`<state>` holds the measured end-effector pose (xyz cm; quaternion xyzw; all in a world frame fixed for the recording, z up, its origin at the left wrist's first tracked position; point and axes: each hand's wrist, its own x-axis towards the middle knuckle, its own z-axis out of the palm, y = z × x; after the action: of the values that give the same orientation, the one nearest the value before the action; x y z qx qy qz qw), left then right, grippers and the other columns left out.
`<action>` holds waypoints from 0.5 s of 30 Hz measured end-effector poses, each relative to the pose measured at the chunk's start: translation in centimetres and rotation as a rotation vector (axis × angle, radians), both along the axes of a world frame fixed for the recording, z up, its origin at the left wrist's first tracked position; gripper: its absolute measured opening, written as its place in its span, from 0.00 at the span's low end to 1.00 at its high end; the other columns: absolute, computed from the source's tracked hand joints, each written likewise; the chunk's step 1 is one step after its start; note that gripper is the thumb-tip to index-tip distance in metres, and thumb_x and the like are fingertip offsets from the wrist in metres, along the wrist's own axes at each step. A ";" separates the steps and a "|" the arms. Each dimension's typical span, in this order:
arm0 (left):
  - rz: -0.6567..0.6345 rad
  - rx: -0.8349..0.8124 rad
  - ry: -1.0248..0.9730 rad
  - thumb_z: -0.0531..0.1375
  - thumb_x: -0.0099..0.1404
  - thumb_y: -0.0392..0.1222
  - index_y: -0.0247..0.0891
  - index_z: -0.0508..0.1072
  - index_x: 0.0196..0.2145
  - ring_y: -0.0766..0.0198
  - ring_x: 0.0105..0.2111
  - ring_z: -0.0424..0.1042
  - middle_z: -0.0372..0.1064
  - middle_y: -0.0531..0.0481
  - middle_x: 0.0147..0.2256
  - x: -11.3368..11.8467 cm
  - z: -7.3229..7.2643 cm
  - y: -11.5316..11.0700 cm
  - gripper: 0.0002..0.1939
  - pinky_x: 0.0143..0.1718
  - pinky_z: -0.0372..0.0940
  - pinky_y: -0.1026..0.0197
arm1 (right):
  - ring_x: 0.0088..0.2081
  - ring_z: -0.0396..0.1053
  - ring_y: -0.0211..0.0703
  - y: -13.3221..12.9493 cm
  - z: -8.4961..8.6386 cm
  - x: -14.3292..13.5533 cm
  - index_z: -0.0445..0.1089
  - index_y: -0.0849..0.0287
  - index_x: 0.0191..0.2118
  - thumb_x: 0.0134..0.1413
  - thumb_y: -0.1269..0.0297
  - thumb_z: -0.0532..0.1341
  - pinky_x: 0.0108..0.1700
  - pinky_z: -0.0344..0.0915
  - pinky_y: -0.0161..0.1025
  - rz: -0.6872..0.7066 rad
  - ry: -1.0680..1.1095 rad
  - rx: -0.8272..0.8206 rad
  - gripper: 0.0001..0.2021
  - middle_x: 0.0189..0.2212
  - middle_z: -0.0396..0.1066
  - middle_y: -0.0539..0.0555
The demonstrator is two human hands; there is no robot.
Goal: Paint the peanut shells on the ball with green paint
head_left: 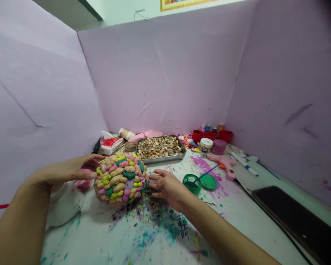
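A round ball (pixel 120 179) covered in peanut shells, some painted pink, yellow and green, is in front of me at the left of the middle. A bare lilac patch shows on its right side. My left hand (pixel 74 170) grips its left edge, the thumb against the shells and the fingertips partly hidden behind. On the other side, my right hand (pixel 168 187) is open with spread fingers, close to the ball, holding nothing. Right of that hand stands an open jar of green paint (pixel 192 185) with a blue-handled brush (pixel 208 172) in it, beside its green lid (pixel 209 182).
A metal tray (pixel 165 159) of peanut shells lies behind the ball. To the right are a pink glue gun (pixel 222 163), a marker (pixel 244 163), paint tubs (pixel 206 145) and a dark phone (pixel 298 217). A white bowl-like item (pixel 63 209) sits under my left arm. Lilac panels (pixel 165 81) enclose the paint-stained table.
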<state>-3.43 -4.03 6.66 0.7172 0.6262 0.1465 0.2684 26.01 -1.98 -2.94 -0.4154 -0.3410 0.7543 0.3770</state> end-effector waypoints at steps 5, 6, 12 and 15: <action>-0.144 -0.152 -0.086 0.61 0.58 0.55 0.51 0.58 0.60 0.48 0.56 0.63 0.64 0.50 0.57 -0.3 0.1 0.5 0.33 0.52 0.63 0.55 | 0.41 0.70 0.45 -0.2 -0.4 -0.4 0.57 0.59 0.48 0.23 0.76 0.53 0.33 0.62 0.39 0.037 0.031 -0.010 0.34 0.50 0.66 0.61; -0.140 -0.148 -0.101 0.61 0.58 0.55 0.51 0.58 0.60 0.48 0.56 0.62 0.64 0.49 0.57 -0.3 0.1 0.5 0.33 0.53 0.62 0.54 | 0.41 0.70 0.45 -0.2 -0.5 -0.5 0.57 0.58 0.48 0.23 0.76 0.53 0.33 0.62 0.38 0.045 0.039 -0.010 0.34 0.50 0.67 0.60; -0.044 -0.086 -0.190 0.62 0.57 0.56 0.51 0.70 0.52 0.45 0.56 0.62 0.68 0.49 0.54 0.9 0.3 0.6 0.25 0.56 0.59 0.49 | 0.45 0.69 0.45 -0.4 -0.9 -0.6 0.58 0.56 0.45 0.22 0.76 0.52 0.34 0.60 0.37 0.069 0.083 0.005 0.32 0.49 0.70 0.57; 0.010 -0.050 -0.192 0.61 0.56 0.58 0.50 0.73 0.48 0.46 0.54 0.63 0.70 0.48 0.51 1.5 0.3 0.7 0.23 0.55 0.59 0.51 | 0.50 0.66 0.46 -0.5 -0.7 -0.5 0.57 0.56 0.45 0.23 0.76 0.53 0.35 0.59 0.37 0.076 0.101 0.014 0.32 0.50 0.69 0.58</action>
<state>-1.95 -3.37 6.96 0.6897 0.6047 0.2003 0.3443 25.48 -2.51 -3.65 -0.3609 -0.3422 0.7858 0.3676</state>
